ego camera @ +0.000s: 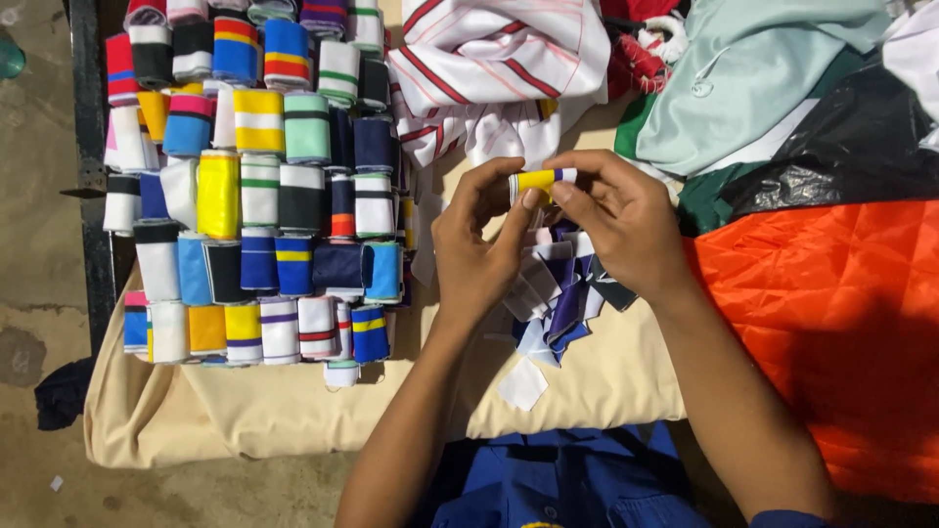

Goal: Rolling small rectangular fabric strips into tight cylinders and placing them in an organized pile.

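Head view, watching remotely. Left hand [479, 244] and right hand [621, 220] are meeting above the worktop [587, 391], both grips pinching one small rolled cloth strip [541, 180], white, yellow and blue, held in the air just over a loose heap of flat strips [558, 293]. To the left, many finished rolls [254, 186] are lying packed in rows. I am judging the job well along: most pieces rolled, this one being closed, the small heap left. Orange fabric [831, 323] is lying at right
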